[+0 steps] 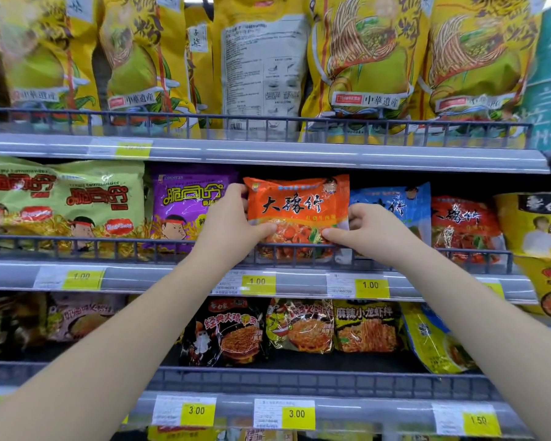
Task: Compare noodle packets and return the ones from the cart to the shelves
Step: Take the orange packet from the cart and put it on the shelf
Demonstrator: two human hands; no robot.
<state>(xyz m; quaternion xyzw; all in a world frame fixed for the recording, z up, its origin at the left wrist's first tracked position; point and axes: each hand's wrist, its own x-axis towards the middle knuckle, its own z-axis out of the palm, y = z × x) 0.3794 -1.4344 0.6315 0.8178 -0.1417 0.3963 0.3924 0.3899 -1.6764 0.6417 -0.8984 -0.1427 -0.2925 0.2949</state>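
Head cam, only view. Both my arms reach up-fwd to the middle shelf (159,276).

L hand (233,221) grips the left edge of the orange noodle pkt (296,208): thumb pressed on the front near the lower-left corner, other fingers wrapped round behind the edge. R hand (372,230) does the same on the right edge, thumb on the front at lower right, fingers curled behind. So both hands are pinching the same pkt, neither one slack.

Orange pkt stands upright, front facing me, black Chinese lettering across the middle. Its bottom part sits behind the dark wire rail (109,246) of the middle shelf; can't tell if it rests on the shelf floor. It's between the purple snack-noodle pkt (185,202) on its left and the blue pkt (392,202) on its right, overlapping the blue one's left edge.

Same shelf: green pkts (99,198) far left, red pkt (465,227) right of the blue one, yellow noodle cup (535,224) at far right. Yellow 1.00 price tag (257,281) on the shelf lip just below the orange pkt.

Top shelf: tall yellow noodle bags (360,58) in a row, one bag turned back-out (261,65) w/ white print panel.

Lower shelf: black fire-noodle pkt (226,332), yellow-black pkt (366,326) beside it to the right w/ one more pkt between. 3.00 tag (296,413) on that shelf's lip, 1.50 tag (477,420) further right.
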